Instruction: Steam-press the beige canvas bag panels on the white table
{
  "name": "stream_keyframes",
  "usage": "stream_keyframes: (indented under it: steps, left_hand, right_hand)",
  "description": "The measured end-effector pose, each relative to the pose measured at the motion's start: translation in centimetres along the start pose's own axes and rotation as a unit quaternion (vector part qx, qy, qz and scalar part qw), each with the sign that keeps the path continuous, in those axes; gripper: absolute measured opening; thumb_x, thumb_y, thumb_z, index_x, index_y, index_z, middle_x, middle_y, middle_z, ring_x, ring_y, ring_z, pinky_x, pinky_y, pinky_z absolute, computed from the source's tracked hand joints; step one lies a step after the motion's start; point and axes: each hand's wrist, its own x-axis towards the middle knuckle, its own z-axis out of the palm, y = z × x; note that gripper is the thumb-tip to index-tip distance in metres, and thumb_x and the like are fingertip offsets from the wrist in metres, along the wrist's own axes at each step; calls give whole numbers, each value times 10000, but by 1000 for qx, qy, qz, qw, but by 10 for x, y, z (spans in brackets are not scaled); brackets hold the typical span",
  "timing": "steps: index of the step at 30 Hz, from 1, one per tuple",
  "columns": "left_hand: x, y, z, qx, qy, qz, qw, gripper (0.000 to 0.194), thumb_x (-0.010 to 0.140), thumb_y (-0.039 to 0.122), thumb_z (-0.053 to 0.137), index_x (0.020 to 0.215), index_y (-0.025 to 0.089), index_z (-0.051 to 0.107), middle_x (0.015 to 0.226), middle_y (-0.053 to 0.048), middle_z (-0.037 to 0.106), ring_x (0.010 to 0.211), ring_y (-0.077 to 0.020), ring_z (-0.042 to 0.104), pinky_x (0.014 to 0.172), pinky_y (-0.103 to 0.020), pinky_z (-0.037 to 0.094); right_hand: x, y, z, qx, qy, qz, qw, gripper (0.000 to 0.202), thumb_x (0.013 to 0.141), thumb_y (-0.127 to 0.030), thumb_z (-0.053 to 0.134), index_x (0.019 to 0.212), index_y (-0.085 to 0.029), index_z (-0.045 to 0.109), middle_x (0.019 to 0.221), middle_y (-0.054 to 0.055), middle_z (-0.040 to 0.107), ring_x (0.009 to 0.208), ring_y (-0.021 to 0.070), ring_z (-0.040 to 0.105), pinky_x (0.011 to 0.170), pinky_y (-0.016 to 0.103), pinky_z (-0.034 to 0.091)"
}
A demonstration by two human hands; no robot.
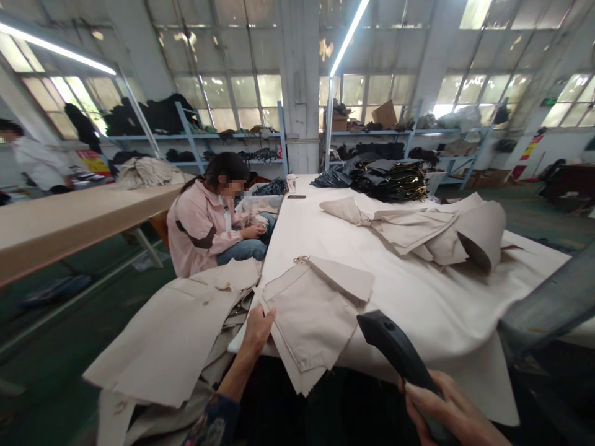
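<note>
My left hand (259, 328) closed on the side of a beige cloth (316, 316), lying over the near edge of the table (302, 217), my right hand (458, 399) wrapped around a black tool (393, 341) near that edge.

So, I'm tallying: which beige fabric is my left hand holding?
The fabric nearest you on the white table; your left hand grips it, not the left pile or far pile.

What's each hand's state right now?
Left hand: closed, gripping the edge of a beige fabric piece.
Right hand: closed around a black handheld tool.
</note>
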Motion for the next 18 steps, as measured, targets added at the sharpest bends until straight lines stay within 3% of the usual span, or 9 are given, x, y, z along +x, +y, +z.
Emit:
stream_keyframes:
  steps: [4,11,15,18]
  left_hand:
    - [-5,3,3,41,8,7,999,199,780,240,515,839,121,663,827,-122,710,829,-266,646,756,-333,468]
    - [-9,9,3,92,-26,59,994,290,820,259,416,914,113,649,870,-141,698,845,-265,645,757,-327,464]
    - [-8,8,5,140,-32,53,988,295,831,246,372,879,122,636,834,-141,692,815,-262,647,722,-322,460]
    - [-5,6,5,145,-24,56,988,275,832,240,376,854,145,633,817,-121,693,809,-249,647,715,-302,459]
  right_hand:
    - [30,-4,8,35,-37,21,998,418,812,-573,492,662,-186,441,418,-91,384,313,69,395,332,181,354]
    - [76,-21,20,58,-18,13,998,344,827,-467,520,655,-183,434,482,-86,447,329,55,413,320,175,399]
    - [77,-25,11,67,-18,16,997,326,828,-468,530,697,-177,461,508,-75,468,335,61,425,335,186,398]
    - [61,-24,-3,70,20,23,997,329,815,-493,540,778,-170,488,547,-58,515,336,63,434,349,190,385]
